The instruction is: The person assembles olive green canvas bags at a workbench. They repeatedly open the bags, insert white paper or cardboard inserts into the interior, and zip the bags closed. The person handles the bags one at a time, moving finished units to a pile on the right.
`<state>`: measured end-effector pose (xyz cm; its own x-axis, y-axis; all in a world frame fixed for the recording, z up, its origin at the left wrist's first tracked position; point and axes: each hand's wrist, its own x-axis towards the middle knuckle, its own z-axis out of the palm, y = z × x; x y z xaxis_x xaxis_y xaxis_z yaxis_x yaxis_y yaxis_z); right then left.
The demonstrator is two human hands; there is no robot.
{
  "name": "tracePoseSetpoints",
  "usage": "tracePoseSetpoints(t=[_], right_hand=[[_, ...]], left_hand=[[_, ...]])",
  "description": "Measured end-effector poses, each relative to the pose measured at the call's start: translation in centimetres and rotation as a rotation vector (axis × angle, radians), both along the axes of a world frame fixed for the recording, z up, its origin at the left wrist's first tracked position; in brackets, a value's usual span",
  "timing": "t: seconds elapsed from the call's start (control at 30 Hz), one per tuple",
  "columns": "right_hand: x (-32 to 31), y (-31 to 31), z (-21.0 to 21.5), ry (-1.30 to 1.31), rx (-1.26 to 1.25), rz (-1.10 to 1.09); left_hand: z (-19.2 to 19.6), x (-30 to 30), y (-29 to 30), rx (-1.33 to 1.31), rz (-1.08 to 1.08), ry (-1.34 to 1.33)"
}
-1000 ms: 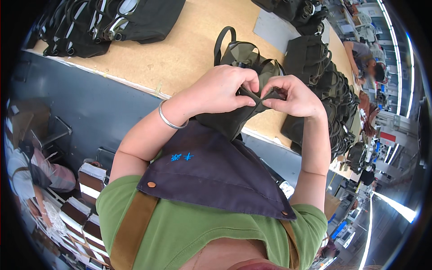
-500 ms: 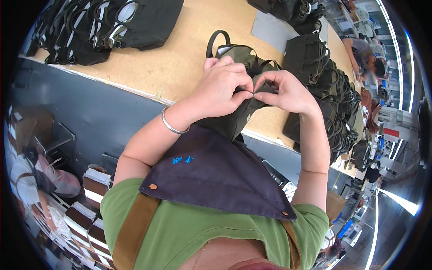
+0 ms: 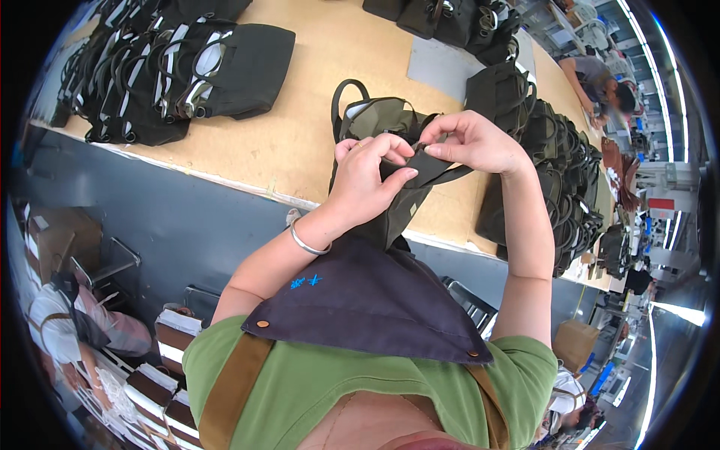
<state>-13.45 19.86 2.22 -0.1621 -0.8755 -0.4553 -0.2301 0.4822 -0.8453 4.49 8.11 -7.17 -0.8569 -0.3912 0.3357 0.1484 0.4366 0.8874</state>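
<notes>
A dark olive-green bag (image 3: 405, 214) stands at the table's near edge in front of me, its top open and a lighter lining showing. One looped handle (image 3: 337, 105) rises on its far left side. My left hand (image 3: 373, 174) is on the bag's upper edge, fingers curled and thumb a little apart from the index finger, with dark fabric between them. My right hand (image 3: 472, 146) pinches the fabric at the bag's top, close to a dark strap, with thumb and index finger. The exact part under the fingertips is partly hidden.
Similar dark bags (image 3: 251, 71) lie in rows on the tan table (image 3: 315, 52) at the far left. More bags (image 3: 551, 150) are packed along the right. A grey sheet (image 3: 437, 69) lies behind. A person (image 3: 600, 81) leans over the far right end. A cardboard box (image 3: 66, 238) stands at left.
My fingertips, earlier together at the bag's top, are now slightly apart. My left thumb has separated from its index finger. The whole view has shifted a little.
</notes>
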Motion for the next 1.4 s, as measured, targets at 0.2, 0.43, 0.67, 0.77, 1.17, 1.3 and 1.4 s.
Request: tracePoseSetpoints(t=[0.2,0.43,0.67,0.77,1.17,1.3,1.4], right_hand=[[0.9,0.0,-0.5,0.076,-0.065,-0.04],[1.0,0.5,-0.3,0.113,-0.123,-0.018],[0.7,0.6,-0.1,0.157,-0.113,0.034],[0.5,0.5,0.1,0.084,-0.117,0.047],[1.4,0.3,0.0,0.117,-0.11,-0.113],[2.1,0.2,0.5,0.199,-0.085,-0.14],[2.1,0.5,0.0,0.183,-0.101,-0.16]], left_hand=[[0.3,-0.3,0.1,0.079,-0.015,0.027],[0.2,-0.8,0.2,0.173,0.011,0.014],[0.5,-1.0,0.2,0.233,0.006,0.005],[0.5,-1.0,0.1,0.248,0.006,0.002],[0.5,-1.2,0.1,0.264,0.027,0.0],[0.5,-1.4,-0.1,0.291,0.011,0.018],[0.5,-1.3,0.0,0.321,-0.01,0.005]])
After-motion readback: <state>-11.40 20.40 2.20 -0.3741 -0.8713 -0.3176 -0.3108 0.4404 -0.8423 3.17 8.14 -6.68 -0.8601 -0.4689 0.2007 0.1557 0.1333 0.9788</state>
